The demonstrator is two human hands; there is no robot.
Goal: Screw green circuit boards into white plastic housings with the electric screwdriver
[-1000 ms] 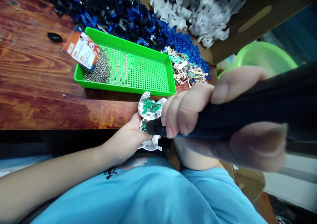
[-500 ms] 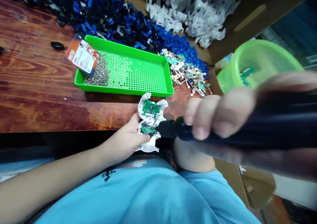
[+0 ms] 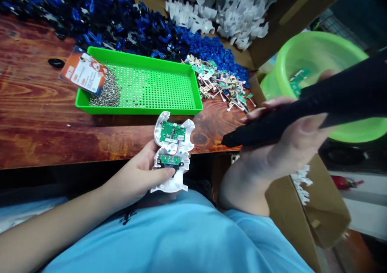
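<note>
Screwdriver [image 3: 302, 108] in my right hand [image 3: 281, 144], fingers wrapped round the black barrel, tip pointing left and hanging off to the right of the white shell [image 3: 172, 152], not touching it. My left hand [image 3: 136, 176] has that shell pinched between thumb and fingers, open side up, two green circuit boards showing inside. It sits just below the green tray [image 3: 157, 108], right over the near edge of the bench [image 3: 45, 136]. Screws [image 3: 105, 94] are heaped in the tray's left end, with an orange card [image 3: 83, 72] lying over that corner. Loose little boards [image 3: 220, 83] are just right of the tray, blue parts [image 3: 121, 19] piled behind it, and a green bowl [image 3: 314, 51] further right.
</note>
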